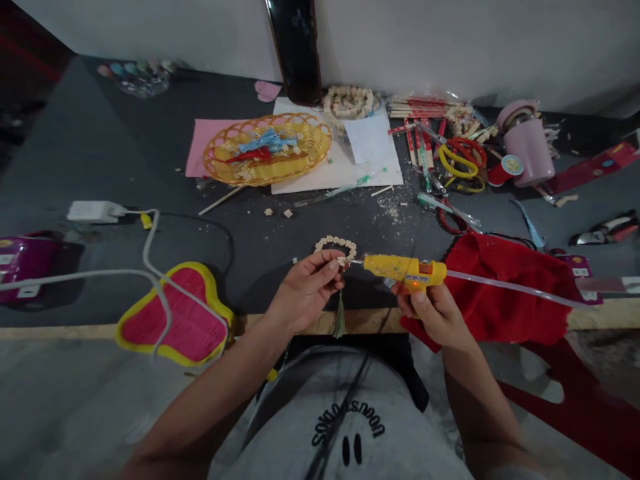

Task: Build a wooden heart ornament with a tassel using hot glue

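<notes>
My left hand (315,287) pinches a beaded bracelet (336,241) strung with small pale wooden pieces, its loop standing above the fingers. A grey-green tassel (339,317) hangs beneath that hand. In my right hand (430,307) is a yellow hot glue gun (405,268), an orange light glowing on its body. A long clear glue stick (505,283) sticks out of its rear end. The gun's nozzle points left and meets the bracelet at my left fingertips; whether glue is coming out is too small to tell.
A wicker basket (267,150) with blue and red tassels sits on papers at the back. Scissors (460,163), a thread spool (505,171) and a pink tumbler (529,147) crowd the right. Red cloth (510,293) lies under the glue stick. Cables cross a pink-yellow pad (175,313) at left.
</notes>
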Motion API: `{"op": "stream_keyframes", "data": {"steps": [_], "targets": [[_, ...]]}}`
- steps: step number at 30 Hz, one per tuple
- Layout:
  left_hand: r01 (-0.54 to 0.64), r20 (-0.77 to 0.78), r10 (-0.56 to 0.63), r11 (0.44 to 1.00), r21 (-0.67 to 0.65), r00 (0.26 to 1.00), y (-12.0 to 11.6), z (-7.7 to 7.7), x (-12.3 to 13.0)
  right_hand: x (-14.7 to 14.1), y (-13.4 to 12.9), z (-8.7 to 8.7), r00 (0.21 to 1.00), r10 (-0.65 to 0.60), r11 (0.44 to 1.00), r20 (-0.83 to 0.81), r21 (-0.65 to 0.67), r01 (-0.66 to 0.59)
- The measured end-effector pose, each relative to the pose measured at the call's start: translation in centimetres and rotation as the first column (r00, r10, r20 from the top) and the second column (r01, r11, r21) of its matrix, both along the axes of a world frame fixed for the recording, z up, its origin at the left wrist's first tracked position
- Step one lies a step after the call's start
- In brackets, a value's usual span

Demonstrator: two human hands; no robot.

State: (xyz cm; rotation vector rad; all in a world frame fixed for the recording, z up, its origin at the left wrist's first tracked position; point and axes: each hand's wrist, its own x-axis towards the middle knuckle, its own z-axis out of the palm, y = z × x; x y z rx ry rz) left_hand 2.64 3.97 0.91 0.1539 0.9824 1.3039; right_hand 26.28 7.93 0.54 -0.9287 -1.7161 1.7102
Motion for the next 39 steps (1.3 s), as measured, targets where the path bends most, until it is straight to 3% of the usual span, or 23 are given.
{"op": "stream_keyframes", "data": {"steps": [11, 30, 39], "targets": [[0.007, 0.000, -0.007, 1.000, -0.002, 1.000, -0.3, -0.1, 0.3, 0.6, -0.8, -1.3, 0.997, 0.006, 0.999, 0.081, 0.040, -0.009], [0.006, 0.012, -0.006, 1.000, 0.002, 1.000, -0.6, 0.0, 0.2, 0.0, -0.7, -0.3, 0.996, 0.017, 0.996, 0.084, 0.083, -0.024], [-0.053, -0.111, 0.054, 0.999, 0.011, 0.992, -0.6, -0.1, 0.4, 0.3, -0.9, -0.9, 0.998, 0.044, 0.994, 0.040, 0.098, -0.048]]}}
